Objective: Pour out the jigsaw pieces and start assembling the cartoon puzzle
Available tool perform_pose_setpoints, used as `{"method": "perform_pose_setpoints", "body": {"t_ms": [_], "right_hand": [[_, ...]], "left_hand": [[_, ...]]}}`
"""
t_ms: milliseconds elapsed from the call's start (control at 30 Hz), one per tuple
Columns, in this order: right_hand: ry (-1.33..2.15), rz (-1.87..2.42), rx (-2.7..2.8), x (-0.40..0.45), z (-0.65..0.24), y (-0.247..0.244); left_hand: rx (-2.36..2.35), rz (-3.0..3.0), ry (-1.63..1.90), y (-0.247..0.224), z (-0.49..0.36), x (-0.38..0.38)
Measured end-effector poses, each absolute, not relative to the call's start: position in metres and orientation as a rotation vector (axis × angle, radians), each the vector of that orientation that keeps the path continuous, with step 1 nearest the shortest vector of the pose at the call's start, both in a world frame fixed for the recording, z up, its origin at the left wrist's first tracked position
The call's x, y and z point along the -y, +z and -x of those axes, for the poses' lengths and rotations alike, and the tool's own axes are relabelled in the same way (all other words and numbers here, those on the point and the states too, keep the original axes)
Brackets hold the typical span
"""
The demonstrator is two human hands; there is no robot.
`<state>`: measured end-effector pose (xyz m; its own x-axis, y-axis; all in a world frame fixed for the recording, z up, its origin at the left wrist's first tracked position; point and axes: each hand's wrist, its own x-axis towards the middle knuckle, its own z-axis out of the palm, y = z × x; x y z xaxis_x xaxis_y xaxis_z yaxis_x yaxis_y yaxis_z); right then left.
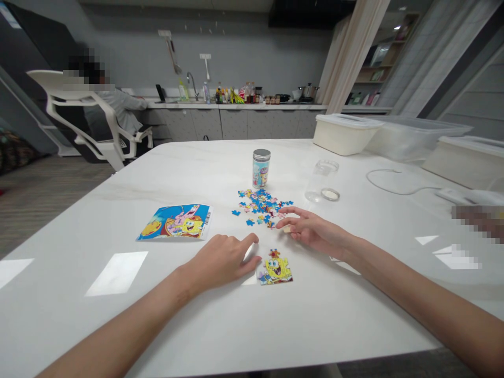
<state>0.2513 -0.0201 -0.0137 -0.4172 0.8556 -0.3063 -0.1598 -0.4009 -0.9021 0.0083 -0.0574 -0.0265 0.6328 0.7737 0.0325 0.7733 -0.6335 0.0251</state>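
My left hand [226, 260] rests on the white table just left of a small joined section of jigsaw puzzle [277, 269] showing a yellow cartoon face. Its thumb and forefinger are apart, with nothing between them; the other fingers curl under. Over the right edge of a pile of loose jigsaw pieces [260, 202], mostly blue, is my right hand [311, 231]. Its fingers are spread and I see nothing held in them. Left of my left hand lies the reference picture sheet [177, 221]. A printed tin [261, 169] with a metal lid stands upright behind the pile.
A clear plastic jar [321, 181] lies right of the pile beside a round lid [329, 195]. Storage boxes [346, 135] line the table's back right, near a white cable [378, 184]. Someone sits in a white chair [114, 126] at the back left, facing the kitchen counter.
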Motion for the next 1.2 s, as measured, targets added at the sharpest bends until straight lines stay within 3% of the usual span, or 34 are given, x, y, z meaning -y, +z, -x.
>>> {"method": "perform_pose_setpoints", "body": {"t_ms": [367,600,767,1200], "right_hand": [[1.769,1.195,1.351,0.0212,-0.2476,-0.0173],[1.981,1.074,1.096,0.0177,-0.2524,-0.0156],[1.863,1.058,1.172,0.016,-0.2565,-0.0136],[1.943,1.08,1.046,0.0146,-0.2543,-0.0196]], "left_hand": [[-1.348,-2.847,0.065,-0.029,-0.0077,0.0574],[-1.342,-2.843,0.064,-0.0279,-0.0082,0.0572],[-1.346,-2.857,0.063,-0.027,-0.0087,0.0571],[-1.341,-2.864,0.054,-0.0274,-0.0082,0.0575]]}}
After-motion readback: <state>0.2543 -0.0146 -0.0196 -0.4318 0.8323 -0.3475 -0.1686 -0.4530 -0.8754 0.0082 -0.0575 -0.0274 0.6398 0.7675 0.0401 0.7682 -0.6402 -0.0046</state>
